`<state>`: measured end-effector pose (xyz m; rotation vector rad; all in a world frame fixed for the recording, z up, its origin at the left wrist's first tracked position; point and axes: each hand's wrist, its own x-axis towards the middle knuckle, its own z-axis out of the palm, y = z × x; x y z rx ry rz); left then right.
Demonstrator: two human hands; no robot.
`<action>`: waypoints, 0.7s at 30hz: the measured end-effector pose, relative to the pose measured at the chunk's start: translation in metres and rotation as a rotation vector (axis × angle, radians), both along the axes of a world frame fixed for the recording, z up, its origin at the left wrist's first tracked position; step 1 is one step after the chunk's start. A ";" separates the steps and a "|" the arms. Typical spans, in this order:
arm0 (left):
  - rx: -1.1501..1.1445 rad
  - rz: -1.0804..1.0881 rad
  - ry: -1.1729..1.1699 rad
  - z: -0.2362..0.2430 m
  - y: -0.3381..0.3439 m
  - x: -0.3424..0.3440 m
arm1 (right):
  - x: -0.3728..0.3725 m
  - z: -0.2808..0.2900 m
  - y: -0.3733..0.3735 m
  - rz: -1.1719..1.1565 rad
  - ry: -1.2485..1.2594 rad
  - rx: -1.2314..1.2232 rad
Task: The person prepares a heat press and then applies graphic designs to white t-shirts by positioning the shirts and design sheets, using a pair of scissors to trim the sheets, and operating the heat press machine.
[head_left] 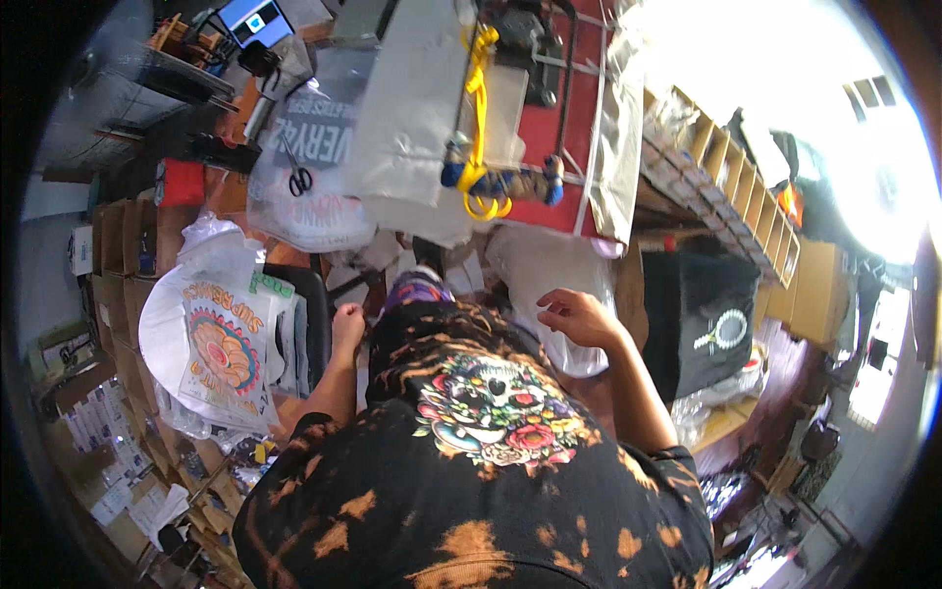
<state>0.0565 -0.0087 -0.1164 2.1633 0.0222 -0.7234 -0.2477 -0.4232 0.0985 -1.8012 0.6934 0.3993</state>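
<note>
My left hand hangs at my left side with its fingers curled in, and nothing shows in it. It is nearest to a stack of clear printed sheets with a round flower design. My right hand is held out with its fingers apart and holds nothing. Below it hangs a clear plastic sheet. Ahead of me stands a red and grey machine, whose bar handle is wrapped in blue and tan material. A yellow strap is looped round that handle. Both hands are apart from the machine.
Scissors lie on a plastic bag at the left. Black cloth with a pale ring design lies at the right, below a compartment shelf. A lit screen is far left, and cardboard boxes line the left side.
</note>
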 end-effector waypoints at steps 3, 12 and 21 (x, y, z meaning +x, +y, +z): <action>-0.004 -0.178 -0.330 0.066 -0.076 0.071 | 0.066 0.120 -0.012 -0.098 -0.374 0.087; -0.391 -1.124 -1.008 0.185 -0.286 0.161 | 0.185 0.134 0.010 -0.028 -0.351 -1.076; -0.282 -1.228 -0.673 0.194 -0.353 0.157 | 0.224 0.158 -0.013 0.245 0.156 -0.642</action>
